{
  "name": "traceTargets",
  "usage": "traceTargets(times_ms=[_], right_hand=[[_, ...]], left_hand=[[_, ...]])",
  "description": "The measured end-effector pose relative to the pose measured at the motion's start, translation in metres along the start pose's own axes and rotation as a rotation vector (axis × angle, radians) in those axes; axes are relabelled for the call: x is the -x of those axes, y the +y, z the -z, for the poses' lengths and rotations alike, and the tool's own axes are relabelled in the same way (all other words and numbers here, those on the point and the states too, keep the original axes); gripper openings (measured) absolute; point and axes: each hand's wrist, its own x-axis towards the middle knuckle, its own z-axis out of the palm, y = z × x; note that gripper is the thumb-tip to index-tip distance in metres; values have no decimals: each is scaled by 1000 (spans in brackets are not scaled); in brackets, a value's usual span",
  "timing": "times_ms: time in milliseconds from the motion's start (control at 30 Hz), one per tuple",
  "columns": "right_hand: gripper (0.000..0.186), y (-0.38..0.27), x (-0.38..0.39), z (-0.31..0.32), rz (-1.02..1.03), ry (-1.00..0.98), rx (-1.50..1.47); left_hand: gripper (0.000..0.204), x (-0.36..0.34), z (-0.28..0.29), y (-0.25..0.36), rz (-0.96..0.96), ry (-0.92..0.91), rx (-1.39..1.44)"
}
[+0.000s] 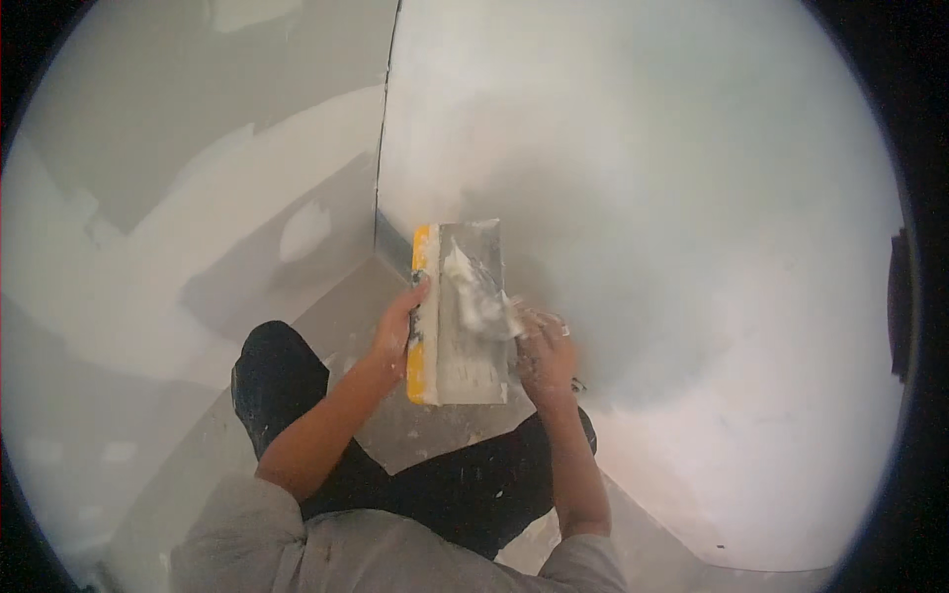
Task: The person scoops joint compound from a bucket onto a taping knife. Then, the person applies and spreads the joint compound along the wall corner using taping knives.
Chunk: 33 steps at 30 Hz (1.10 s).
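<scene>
My left hand (pixel 398 326) grips the yellow back edge of a wide filling knife (pixel 473 366), held up in front of me with its long side running away from me. White joint compound (pixel 477 296) lies in a wet smear across the grey metal blade. At the blade's right edge my right hand (pixel 546 356) is closed, fingers bent round what looks like a smaller putty knife. Motion blur and compound hide most of that tool; a dark end shows beside the wrist. Compound also coats my right fingers.
Ahead and to the right rises a large pale wall panel (pixel 692 198). A grey wall with white filled patches (pixel 304 229) stands on the left, meeting it at a dark corner joint (pixel 382 148). My bent knees (pixel 282 381) in dark trousers flank the dusty floor (pixel 425 435).
</scene>
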Motion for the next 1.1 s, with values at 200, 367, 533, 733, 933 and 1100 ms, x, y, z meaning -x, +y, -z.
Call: traceTargets(times_ms=[200, 367, 533, 733, 933, 1100], right_hand=[[70, 56, -35, -59, 28, -233, 222], [37, 73, -17, -133, -144, -167, 103], [16, 56, -42, -154, -505, 126, -100], [14, 90, -6, -280, -691, 286, -449], [19, 92, 63, -254, -818, 285, -379], [28, 106, 97, -242, -790, 171, -344]], left_hand=[[63, -62, 41, 68, -81, 126, -28], [59, -138, 188, 66, -217, 121, 72], [55, -253, 320, -11, 11, 111, 304], [60, -436, 543, -176, 12, 185, 389], [44, -471, 477, -282, 159, 406, 516], [34, -473, 458, -263, -11, 609, 295]])
